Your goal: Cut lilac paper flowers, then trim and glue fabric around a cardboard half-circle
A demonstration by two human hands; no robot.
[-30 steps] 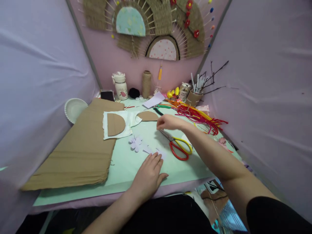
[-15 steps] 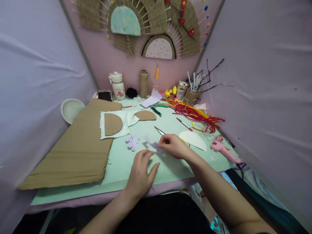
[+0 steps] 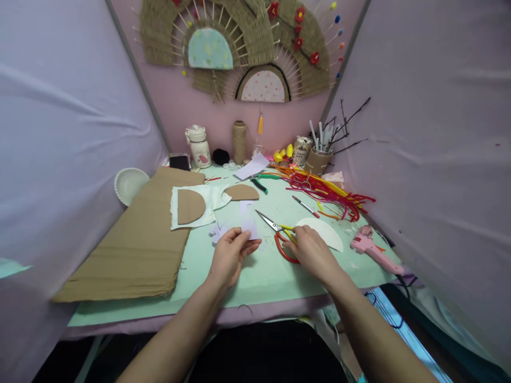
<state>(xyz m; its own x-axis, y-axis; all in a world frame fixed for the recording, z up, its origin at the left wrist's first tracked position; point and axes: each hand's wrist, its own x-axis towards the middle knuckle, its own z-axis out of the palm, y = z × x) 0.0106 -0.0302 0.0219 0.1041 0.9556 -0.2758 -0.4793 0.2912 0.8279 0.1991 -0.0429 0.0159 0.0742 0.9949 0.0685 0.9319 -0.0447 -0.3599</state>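
Observation:
My left hand (image 3: 227, 258) pinches a piece of pale purple paper (image 3: 249, 226) between thumb and fingers above the table. Just behind that hand lies a purple paper flower (image 3: 216, 233), partly covered by it. On the right, my right hand (image 3: 315, 254) has its fingers closed at the handles of the scissors (image 3: 278, 227). These have red and yellow handles, and their blades point away to the left. Beyond the right hand lies a white half-round piece of paper (image 3: 325, 234).
Cardboard (image 3: 128, 250) covers the table's left side, near a cloth with a half-round card (image 3: 190, 207). To the right are a pink glue gun (image 3: 373, 247), a pen (image 3: 305, 206) and red and orange pipe cleaners (image 3: 327, 191). Pliers (image 3: 261, 183) and a twine spool (image 3: 239, 142) are farther back.
My left hand has closed on the purple paper, which my right hand was near before. The right hand has moved right onto the scissors' handles. The view has shifted slightly.

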